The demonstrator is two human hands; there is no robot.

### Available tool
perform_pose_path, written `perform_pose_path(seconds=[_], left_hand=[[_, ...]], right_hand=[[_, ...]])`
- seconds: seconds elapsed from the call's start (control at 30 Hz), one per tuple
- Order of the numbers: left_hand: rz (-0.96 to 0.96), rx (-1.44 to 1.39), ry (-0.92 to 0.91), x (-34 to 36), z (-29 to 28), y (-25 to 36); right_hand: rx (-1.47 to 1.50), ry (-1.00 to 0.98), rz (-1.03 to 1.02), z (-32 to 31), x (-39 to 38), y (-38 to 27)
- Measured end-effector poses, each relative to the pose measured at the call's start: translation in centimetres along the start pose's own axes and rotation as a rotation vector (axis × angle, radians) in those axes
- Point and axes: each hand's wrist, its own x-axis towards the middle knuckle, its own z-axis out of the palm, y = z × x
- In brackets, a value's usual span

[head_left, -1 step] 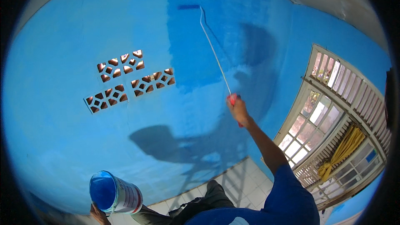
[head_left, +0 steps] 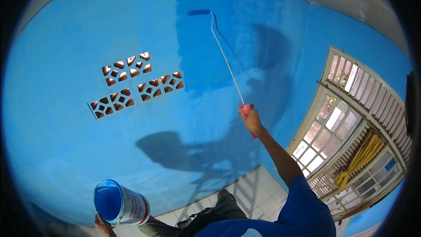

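Note:
My right hand (head_left: pixel 249 120) is closed on the red grip of a long-poled paint roller. The blue roller head (head_left: pixel 198 12) is at a darker, fresh-looking blue patch high on the lighter blue wall (head_left: pixel 61 87), at the end of the bent metal pole (head_left: pixel 227 66). At lower left, my left hand (head_left: pixel 104 226) grips a white bucket (head_left: pixel 133 208) near its rim, with bright blue paint (head_left: pixel 106 199) inside; some of those fingers are hidden by the bucket.
Patterned vent blocks (head_left: pixel 160 85) pierce the wall left of centre. A white barred window (head_left: pixel 329 123) with a bunched yellow curtain (head_left: pixel 359 160) fills the right. A pale ceiling (head_left: pixel 351 0) edges the top. Below are white floor tiles (head_left: pixel 263 197), my legs and shadows with ladder-like shapes.
The roller head and my right hand have moved slightly down the picture. My left hand and the bucket look unchanged.

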Motion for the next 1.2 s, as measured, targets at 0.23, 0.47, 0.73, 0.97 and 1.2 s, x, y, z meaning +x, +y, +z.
perform_pose_path(seconds=[0.23, 0.47, 0.73, 0.97, 1.2], left_hand=[[-0.012, -0.015, 0.014, -0.8, -1.7, 2.9], [0.016, -0.035, -0.001, 0.2, -1.1, 0.3], [0.017, -0.071, 0.001, 0.0, -1.3, 0.5], [0.047, -0.092, 0.006, 0.3, -0.9, 1.8], [0.079, -0.046, 0.03, 0.7, 0.5, 4.5]], right_hand=[[-0.136, 0.035, -0.174, -1.2, 8.5, -4.3], [0.038, 0.055, 0.05, -0.7, 16.0, -11.4], [0.122, -0.114, 0.119, 5.0, -6.2, -1.0], [0.034, -0.152, 0.26, 0.2, -17.0, 2.4], [0.047, 0.078, 0.182, -2.2, -10.5, 5.6]])
